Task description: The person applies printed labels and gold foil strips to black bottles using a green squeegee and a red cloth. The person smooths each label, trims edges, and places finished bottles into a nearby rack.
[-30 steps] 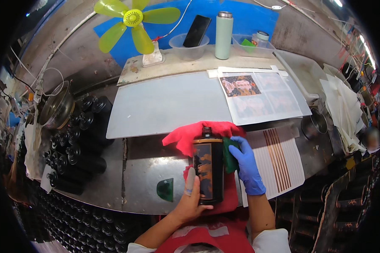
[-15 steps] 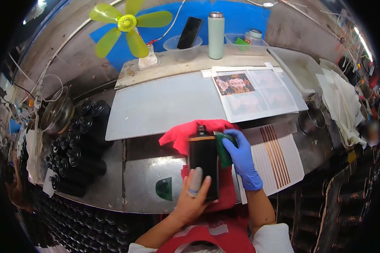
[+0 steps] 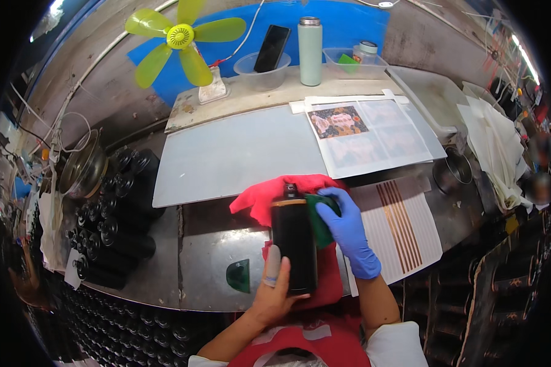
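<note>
My left hand (image 3: 272,287) grips the lower end of a tall black bottle (image 3: 294,241) with a gold band below its neck. The bottle lies over a red cloth (image 3: 269,196) on the metal table (image 3: 208,257). My right hand (image 3: 349,229), in a blue glove, presses a green pad (image 3: 317,214) against the bottle's right side near the top. One finger of my left hand wears a grey cover and rests on the bottle's left side.
A grey mat (image 3: 239,153) lies behind the cloth, with printed sheets (image 3: 367,131) to its right and a striped sheet (image 3: 404,223) near my right hand. Several black bottles (image 3: 113,226) are stacked at left. A yellow fan (image 3: 180,40), a phone in a tub (image 3: 269,52) and a pale flask (image 3: 310,52) stand on the back shelf.
The bottle's visible face has gone from patterned to plain black. My gloved right hand with the green pad stays against its upper right side.
</note>
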The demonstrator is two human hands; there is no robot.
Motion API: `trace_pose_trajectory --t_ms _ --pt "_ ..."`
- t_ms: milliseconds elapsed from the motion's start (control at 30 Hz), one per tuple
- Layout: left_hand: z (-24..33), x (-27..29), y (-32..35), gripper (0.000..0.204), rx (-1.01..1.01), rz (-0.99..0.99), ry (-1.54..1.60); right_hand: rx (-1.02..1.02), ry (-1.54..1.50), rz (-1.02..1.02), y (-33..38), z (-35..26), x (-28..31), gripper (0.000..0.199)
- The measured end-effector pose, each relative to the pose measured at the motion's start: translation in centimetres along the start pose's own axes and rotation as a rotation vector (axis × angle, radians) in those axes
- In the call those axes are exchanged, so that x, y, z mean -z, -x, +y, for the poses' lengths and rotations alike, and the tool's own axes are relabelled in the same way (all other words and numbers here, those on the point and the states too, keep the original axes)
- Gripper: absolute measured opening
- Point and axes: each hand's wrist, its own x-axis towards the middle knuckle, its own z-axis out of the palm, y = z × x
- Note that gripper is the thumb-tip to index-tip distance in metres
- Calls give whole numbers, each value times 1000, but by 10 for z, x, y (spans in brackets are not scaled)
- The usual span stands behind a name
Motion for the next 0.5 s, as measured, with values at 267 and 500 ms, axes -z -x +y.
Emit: trace_pose_trajectory --t_ms 267,500 --pt "41 16 -31 92 -114 -118 -372 142 225 69 1 -42 -10 22" --pt "-5 6 -1 108 110 -112 83 -231 -216 -19 8 31 35 30"
